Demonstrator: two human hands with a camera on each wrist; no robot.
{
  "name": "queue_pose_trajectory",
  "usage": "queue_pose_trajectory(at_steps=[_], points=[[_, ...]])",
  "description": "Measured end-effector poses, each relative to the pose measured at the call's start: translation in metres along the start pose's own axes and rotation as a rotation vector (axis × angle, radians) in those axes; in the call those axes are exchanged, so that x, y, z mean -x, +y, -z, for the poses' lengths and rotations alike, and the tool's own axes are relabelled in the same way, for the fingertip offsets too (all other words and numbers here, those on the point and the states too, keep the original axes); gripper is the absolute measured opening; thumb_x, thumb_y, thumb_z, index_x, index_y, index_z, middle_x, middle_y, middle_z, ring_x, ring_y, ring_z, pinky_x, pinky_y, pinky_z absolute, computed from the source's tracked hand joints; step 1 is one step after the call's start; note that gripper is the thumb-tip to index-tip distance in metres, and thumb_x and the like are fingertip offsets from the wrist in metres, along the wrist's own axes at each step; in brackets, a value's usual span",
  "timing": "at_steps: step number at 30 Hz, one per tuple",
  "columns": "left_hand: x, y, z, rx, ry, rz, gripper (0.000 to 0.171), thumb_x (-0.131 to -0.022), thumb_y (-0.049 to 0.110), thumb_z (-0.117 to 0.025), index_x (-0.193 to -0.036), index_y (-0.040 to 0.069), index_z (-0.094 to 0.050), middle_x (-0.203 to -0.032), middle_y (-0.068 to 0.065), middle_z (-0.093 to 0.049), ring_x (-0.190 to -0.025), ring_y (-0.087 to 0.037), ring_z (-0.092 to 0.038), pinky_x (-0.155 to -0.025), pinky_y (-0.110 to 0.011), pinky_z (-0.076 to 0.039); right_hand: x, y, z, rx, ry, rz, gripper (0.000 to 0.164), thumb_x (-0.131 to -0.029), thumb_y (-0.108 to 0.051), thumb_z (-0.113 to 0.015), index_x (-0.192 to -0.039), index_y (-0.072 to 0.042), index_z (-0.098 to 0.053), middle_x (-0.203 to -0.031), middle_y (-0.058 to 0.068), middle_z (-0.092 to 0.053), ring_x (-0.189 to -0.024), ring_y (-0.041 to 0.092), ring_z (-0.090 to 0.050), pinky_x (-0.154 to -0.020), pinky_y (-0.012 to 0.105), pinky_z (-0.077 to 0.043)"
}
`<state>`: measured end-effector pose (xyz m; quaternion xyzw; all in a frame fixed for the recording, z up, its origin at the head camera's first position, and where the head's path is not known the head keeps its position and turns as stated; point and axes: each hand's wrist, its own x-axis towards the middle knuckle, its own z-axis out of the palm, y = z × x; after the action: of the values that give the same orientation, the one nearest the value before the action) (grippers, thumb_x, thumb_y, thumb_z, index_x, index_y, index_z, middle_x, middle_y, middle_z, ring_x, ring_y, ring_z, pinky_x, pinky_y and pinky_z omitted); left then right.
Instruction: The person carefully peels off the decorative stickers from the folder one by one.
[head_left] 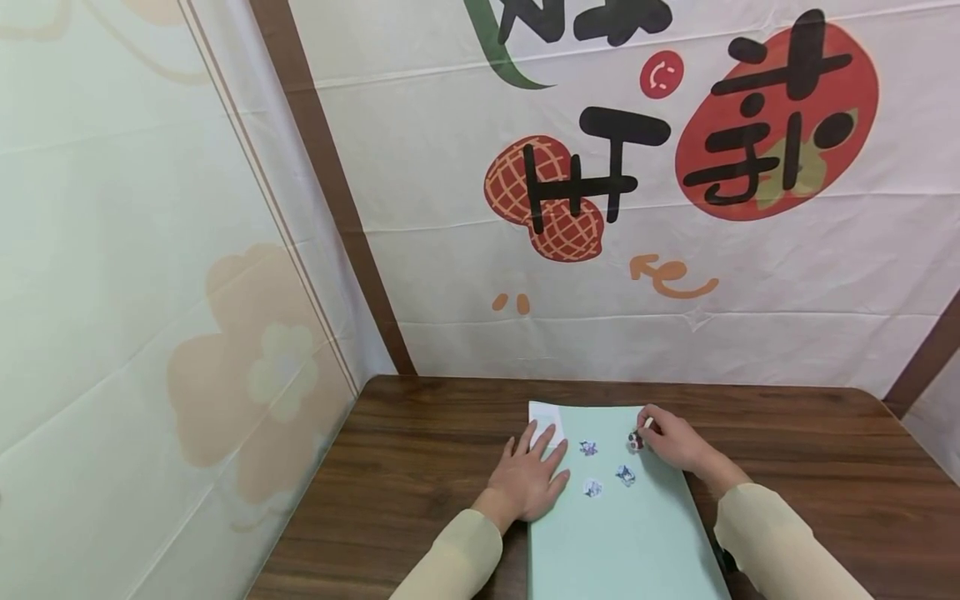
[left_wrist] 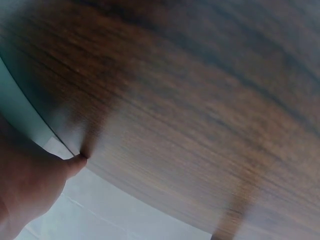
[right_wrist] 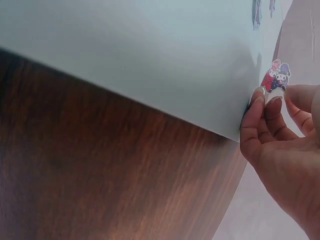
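Note:
On the left side of a pale green board [head_left: 615,550], my left hand [head_left: 527,483] lies flat with fingers spread. Its fingertips overlap a small white paper [head_left: 543,413] at the board's far left corner. Near the far right corner, my right hand [head_left: 678,442] pinches a small cartoon sticker [right_wrist: 276,76] between thumb and fingers. In the right wrist view the sticker stands up from the fingertips, with red, white and dark figures on it. Further small stickers lie on the board: one purple [head_left: 588,448], one blue [head_left: 626,475] and one pale [head_left: 592,487].
The board rests on a dark wooden table [head_left: 420,467] and runs toward the near edge. Behind the table hangs a white cloth [head_left: 450,350] printed with large black characters and fruit. A pale curtain with a flower print [head_left: 281,375] borders the left side.

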<state>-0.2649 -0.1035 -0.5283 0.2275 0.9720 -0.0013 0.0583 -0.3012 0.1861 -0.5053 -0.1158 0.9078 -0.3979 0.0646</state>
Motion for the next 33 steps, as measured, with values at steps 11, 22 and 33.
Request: queue_pose_trajectory(at_steps=[11, 22, 33], points=[[-0.001, 0.0, -0.007, -0.009, 0.024, -0.014, 0.063, -0.106, 0.062, -0.018, -0.163, 0.036, -0.027, -0.172, 0.006, -0.012, -0.159, -0.026, -0.003, -0.121, -0.057, -0.024, 0.005, 0.003, 0.004, 0.034, -0.004, 0.008, 0.004, -0.103, -0.007, -0.054, -0.104, -0.006, -0.057, -0.074, 0.004, -0.054, -0.066, 0.019, -0.05, -0.057, 0.032, -0.041], [-0.003, 0.0, -0.004, 0.011, 0.012, 0.002, 0.062, -0.107, 0.06, -0.019, -0.163, 0.035, -0.027, -0.173, 0.006, -0.011, -0.159, -0.027, -0.003, -0.121, -0.058, -0.024, 0.016, 0.014, 0.019, 0.066, 0.011, 0.014, 0.004, -0.102, -0.008, -0.057, -0.1, -0.005, -0.058, -0.077, 0.003, -0.053, -0.068, 0.018, -0.05, -0.057, 0.029, -0.042], [-0.003, -0.001, -0.003, 0.023, 0.01, 0.009, 0.062, -0.107, 0.059, -0.02, -0.163, 0.034, -0.028, -0.172, 0.005, -0.012, -0.159, -0.028, -0.003, -0.122, -0.058, -0.022, 0.037, 0.025, 0.052, 0.093, 0.011, 0.023, 0.008, -0.103, -0.008, -0.054, -0.096, -0.004, -0.056, -0.076, 0.002, -0.054, -0.064, 0.016, -0.05, -0.056, 0.03, -0.042]])
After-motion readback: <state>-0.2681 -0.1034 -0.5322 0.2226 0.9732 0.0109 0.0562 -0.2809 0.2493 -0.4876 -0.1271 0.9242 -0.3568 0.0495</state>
